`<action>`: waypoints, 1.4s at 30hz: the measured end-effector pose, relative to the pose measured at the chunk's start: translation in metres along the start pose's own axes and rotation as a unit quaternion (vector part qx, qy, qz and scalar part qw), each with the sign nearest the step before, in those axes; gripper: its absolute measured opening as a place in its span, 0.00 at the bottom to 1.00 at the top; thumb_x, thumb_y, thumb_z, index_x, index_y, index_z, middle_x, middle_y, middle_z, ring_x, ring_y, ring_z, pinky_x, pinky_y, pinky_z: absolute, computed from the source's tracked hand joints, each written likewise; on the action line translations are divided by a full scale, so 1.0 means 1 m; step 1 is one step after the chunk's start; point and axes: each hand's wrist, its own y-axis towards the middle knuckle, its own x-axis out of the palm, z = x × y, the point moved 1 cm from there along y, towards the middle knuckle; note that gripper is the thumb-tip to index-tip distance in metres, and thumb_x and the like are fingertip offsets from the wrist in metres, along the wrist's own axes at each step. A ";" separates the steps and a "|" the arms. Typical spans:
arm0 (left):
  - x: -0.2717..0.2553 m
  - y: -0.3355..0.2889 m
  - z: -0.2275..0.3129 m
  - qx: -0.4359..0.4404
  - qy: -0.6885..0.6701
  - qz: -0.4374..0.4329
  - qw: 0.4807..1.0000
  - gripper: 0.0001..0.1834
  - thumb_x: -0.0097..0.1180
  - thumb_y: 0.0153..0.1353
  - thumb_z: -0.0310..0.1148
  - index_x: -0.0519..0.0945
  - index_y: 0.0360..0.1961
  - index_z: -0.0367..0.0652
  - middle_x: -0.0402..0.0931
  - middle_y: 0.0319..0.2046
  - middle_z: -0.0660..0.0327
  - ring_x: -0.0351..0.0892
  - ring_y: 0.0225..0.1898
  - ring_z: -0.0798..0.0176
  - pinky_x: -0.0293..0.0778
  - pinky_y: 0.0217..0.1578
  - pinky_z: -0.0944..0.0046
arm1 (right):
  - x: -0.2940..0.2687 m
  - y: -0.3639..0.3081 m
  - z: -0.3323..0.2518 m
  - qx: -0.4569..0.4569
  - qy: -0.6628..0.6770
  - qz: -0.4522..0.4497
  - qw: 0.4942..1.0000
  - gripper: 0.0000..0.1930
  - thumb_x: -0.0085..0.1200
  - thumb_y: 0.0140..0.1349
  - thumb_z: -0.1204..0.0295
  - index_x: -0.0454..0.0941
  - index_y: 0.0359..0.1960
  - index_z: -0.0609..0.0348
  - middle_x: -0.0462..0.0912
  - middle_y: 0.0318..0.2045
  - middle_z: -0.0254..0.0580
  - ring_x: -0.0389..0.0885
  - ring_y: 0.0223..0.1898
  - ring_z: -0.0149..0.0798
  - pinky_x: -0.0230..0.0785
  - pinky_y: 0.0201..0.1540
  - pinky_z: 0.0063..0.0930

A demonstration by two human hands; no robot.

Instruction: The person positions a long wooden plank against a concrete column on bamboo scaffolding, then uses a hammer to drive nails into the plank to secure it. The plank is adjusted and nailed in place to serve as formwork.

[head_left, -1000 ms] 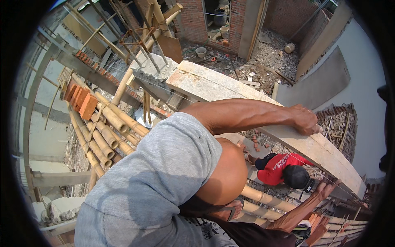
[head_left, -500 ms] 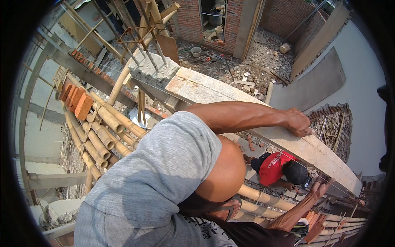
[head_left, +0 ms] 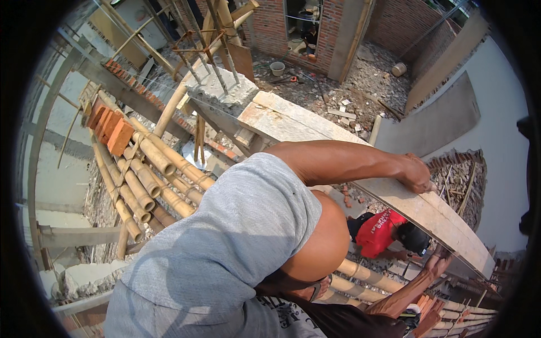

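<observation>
A long pale beam or board [head_left: 287,121] with a lengthwise seam runs from the upper middle to the lower right. My left hand [head_left: 416,174] rests on its top face, back of the hand up and fingers curled; what they hold, if anything, is hidden. Lower down, my right hand [head_left: 437,263] is against the near side of the beam's far end, below a thin taut string; its fingers are partly hidden. My grey sleeve [head_left: 248,214] and bent knee [head_left: 324,236] fill the middle of the view.
Below the beam crouches a person in a red shirt [head_left: 377,234] and dark cap. Bamboo poles [head_left: 141,186] form scaffolding, with orange bricks [head_left: 112,132] stacked at left. Steel bars [head_left: 222,56] rise from a rough concrete stub [head_left: 220,87]. Rubble [head_left: 360,90] and a bucket [head_left: 277,69] lie beyond.
The view has shifted slightly, so the scenery sits further right. My left hand stays on the beam, slightly moved. A dark figure now shows in the far doorway.
</observation>
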 end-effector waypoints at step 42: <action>0.055 -0.323 -0.120 0.014 -0.764 0.409 0.498 0.26 0.50 0.67 0.41 0.64 0.62 0.42 0.68 0.60 0.52 0.66 0.62 0.48 0.62 0.62 0.39 | 0.332 -0.204 0.142 -0.152 -0.747 -0.570 0.309 0.55 0.57 0.37 0.35 0.56 0.68 0.47 0.55 0.67 0.54 0.55 0.67 0.60 0.54 0.66 0.54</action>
